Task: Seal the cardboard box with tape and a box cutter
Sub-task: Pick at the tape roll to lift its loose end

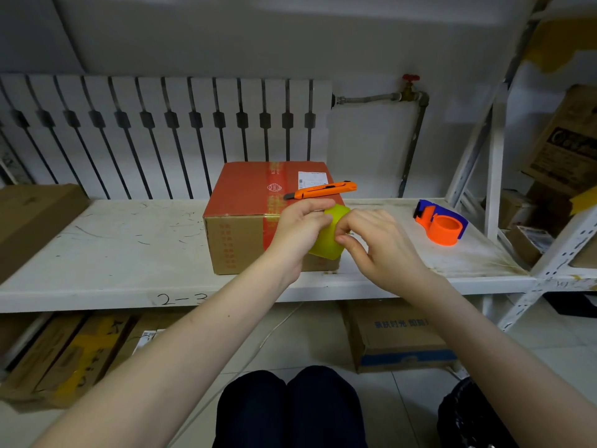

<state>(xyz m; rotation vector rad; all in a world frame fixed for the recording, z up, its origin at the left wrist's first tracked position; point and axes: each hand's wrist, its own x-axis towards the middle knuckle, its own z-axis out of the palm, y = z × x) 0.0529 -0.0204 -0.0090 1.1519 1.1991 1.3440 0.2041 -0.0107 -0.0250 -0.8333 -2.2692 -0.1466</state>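
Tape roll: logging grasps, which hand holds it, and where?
Both: left hand grips the tape roll at its left rim; right hand pinches its right edge.

Tape roll (326,240) between both hands: left hand (300,227) on its left side, right hand (378,244) pinching its right edge. Box (245,202) on shelf (129,247), just behind hands. Box cutter (323,190) on box top, just behind left hand. Tape dispenser (442,225) on shelf, right of right hand, apart from box. Flat carton (35,218) on shelf, far left of left hand. Radiator (161,124) behind box. Under shelf, below hands: floor carton (397,337) at right, stacked cartons (64,357) at left.
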